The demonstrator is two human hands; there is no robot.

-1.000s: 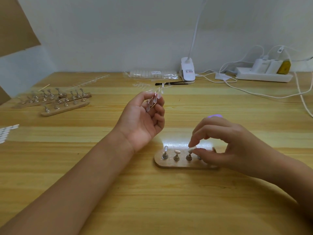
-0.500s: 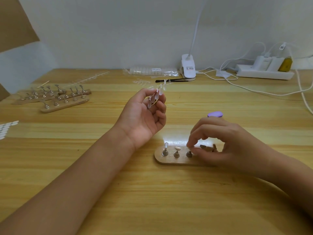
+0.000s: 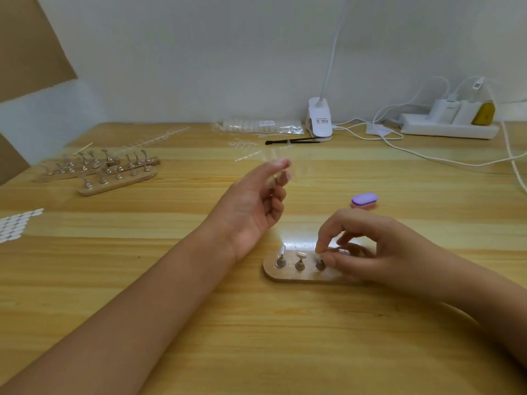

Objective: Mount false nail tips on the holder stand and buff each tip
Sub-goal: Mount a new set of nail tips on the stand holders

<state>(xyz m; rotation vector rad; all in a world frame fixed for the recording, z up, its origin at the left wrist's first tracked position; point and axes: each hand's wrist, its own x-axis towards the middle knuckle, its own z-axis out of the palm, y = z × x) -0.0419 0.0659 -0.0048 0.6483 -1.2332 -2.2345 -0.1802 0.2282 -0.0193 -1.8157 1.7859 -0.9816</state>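
Observation:
A small wooden holder stand lies on the table near me, with metal pegs along it. The two leftmost pegs carry nail tips. My right hand hovers over the stand's right half, its thumb and forefinger pinching a nail tip at the third peg. The pegs further right are hidden by that hand. My left hand is raised above the table behind the stand, palm toward me, pinching a blurred strip of clear nail tips between thumb and fingers.
A purple buffer block lies behind my right hand. Spare wooden stands with pegs sit at far left. White sticker dots lie at the left edge. A clip lamp, packets of tips, a black brush, a power strip and cables line the back.
My right hand has lowered the tip onto the third peg and stayed there. My left hand has shifted slightly, its strip of tips now blurred with motion.

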